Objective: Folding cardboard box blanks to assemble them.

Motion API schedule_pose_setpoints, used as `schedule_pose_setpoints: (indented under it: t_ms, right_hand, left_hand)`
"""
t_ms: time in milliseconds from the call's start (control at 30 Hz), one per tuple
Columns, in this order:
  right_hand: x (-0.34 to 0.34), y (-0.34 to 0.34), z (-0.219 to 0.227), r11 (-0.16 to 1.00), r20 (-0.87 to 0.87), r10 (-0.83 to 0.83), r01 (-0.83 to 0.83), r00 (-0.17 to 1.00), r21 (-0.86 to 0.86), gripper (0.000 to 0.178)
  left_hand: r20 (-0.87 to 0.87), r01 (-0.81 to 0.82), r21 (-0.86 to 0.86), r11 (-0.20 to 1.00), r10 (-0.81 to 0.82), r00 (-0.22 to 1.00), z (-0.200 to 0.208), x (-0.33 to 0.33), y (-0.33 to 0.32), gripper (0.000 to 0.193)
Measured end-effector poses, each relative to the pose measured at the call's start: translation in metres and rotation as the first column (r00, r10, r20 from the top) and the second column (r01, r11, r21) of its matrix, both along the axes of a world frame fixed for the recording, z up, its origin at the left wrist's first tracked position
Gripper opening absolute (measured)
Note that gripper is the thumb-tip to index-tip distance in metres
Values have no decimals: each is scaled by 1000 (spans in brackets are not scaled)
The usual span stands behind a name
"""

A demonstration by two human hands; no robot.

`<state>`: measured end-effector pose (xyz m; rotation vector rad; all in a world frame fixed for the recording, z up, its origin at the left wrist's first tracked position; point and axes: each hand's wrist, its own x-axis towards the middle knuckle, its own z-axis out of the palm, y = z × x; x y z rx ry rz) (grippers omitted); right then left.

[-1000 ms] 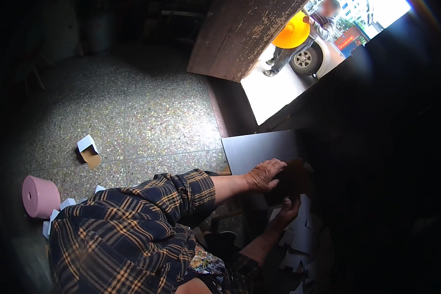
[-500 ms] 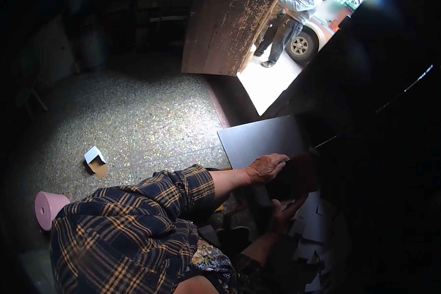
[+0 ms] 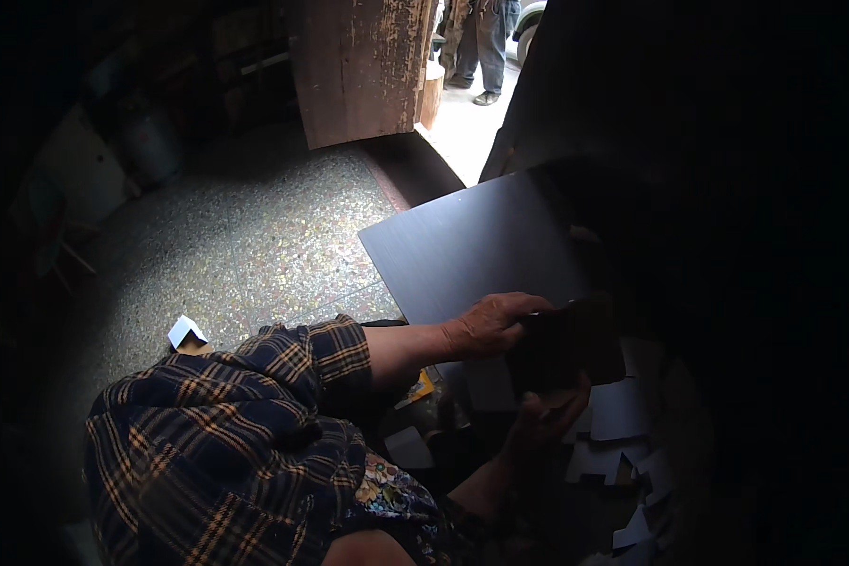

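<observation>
In deep shadow, a dark brown piece that looks like cardboard [image 3: 571, 344] is held between my two hands. My left hand [image 3: 491, 323] grips its upper left edge, fingers curled over it. Lower down, my right hand [image 3: 542, 415] closes on its near edge, with the fingers partly lost in the dark. Whether the piece is folded into a box cannot be seen. Beneath and beyond my left hand lies a grey tabletop [image 3: 472, 241]. White cut cardboard sheets with notched edges [image 3: 618, 412] lie beside my right hand.
A small white carton with a tan flap [image 3: 188, 332] lies on the speckled floor [image 3: 283, 226]. Yellow packaging [image 3: 415, 389] is below my left forearm. A worn wooden door [image 3: 363, 71] stands by a bright doorway, where a person in dark trousers [image 3: 491, 47] stands outside.
My view has shifted, so the doorway and tabletop sit further left. Both hands keep hold of the brown piece, which shows slightly lower right of my left hand. The pink stool has left view.
</observation>
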<state>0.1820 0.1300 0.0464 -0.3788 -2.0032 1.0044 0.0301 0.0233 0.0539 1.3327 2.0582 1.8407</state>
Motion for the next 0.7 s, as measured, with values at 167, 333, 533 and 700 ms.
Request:
schedule_pose_setpoints:
  t_ms: [167, 333, 533, 700]
  right_hand:
    - [-4, 5, -17, 993, -15, 111, -111, 994, -28, 100]
    - [-4, 4, -26, 989, 77, 139, -134, 987, -68, 108]
    - [-7, 5, -42, 983, 55, 183, -184, 982, 26, 94]
    - [-13, 20, -61, 938, -206, 19, -89, 978, -335, 88]
  left_hand:
    - [72, -40, 21, 999, 39, 997, 2, 2, 0, 36]
    - [93, -59, -34, 998, 62, 994, -5, -3, 1, 37]
    - [-39, -85, -39, 996, 83, 996, -5, -5, -2, 29]
    - [-69, -55, -15, 998, 54, 996, -6, 2, 3, 42]
